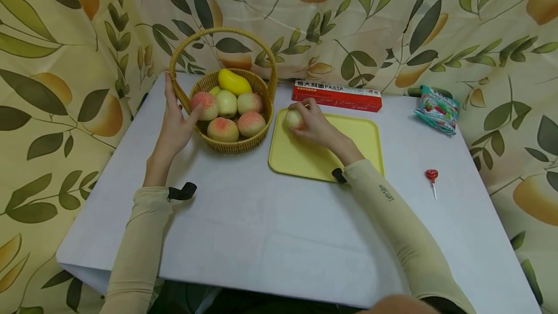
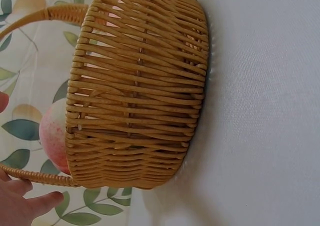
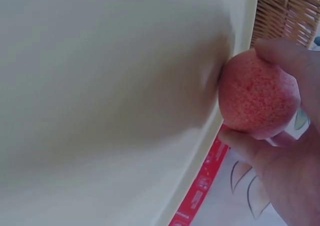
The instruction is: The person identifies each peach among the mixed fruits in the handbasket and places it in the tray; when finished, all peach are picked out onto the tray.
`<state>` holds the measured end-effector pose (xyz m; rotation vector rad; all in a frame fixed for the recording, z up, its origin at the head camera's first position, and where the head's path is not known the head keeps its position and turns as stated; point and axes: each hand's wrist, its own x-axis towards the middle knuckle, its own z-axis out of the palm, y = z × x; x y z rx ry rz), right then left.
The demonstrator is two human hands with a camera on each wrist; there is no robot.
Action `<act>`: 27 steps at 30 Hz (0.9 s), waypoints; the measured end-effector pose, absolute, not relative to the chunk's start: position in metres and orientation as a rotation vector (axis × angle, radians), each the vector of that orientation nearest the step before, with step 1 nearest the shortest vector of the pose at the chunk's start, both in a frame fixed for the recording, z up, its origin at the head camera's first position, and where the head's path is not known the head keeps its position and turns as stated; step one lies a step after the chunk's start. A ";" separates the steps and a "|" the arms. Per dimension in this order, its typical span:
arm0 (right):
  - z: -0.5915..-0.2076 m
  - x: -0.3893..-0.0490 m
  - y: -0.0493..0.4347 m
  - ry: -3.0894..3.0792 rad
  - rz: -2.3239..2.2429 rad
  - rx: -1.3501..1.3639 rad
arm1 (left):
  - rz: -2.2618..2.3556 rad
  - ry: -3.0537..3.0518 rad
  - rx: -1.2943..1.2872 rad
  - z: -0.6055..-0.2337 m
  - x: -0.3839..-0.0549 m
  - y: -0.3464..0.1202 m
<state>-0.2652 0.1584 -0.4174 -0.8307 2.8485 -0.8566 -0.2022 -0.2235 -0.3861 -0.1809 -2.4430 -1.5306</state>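
A peach [image 3: 260, 93], pinched between the thumb and fingers of my right hand [image 1: 312, 122], is at the back left corner of the yellow tray [image 1: 322, 159]. Its speckled red side faces the right wrist camera; its pale side shows in the head view. My left hand [image 1: 174, 122] is at the left side of the wicker basket [image 1: 233, 147], its fingers straight along the handle [image 2: 45, 177] and its thumb over the rim by a red peach [image 1: 206, 104]. Several more peaches, a pale green round fruit [image 1: 226, 104] and a yellow mango [image 1: 234, 82] lie in the basket.
Behind the tray lies a red pasta box [image 1: 336, 97]. A teal candy bag [image 1: 437, 109] sits at the back right, with a red lollipop [image 1: 431, 174] nearer the front. Patterned cloth [image 1: 392, 23] hangs around the white table [image 1: 244, 227].
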 end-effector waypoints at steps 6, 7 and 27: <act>-0.419 -0.264 0.156 2.811 -0.850 -0.804 | -1.531 -2.466 -0.148 -0.385 -0.198 -0.224; -0.418 -0.263 0.156 2.808 -0.847 -0.796 | -1.538 -2.464 -0.147 -0.383 -0.196 -0.223; -0.409 -0.257 0.169 2.839 -0.684 -0.741 | -1.548 -2.447 -0.177 -0.374 -0.194 -0.217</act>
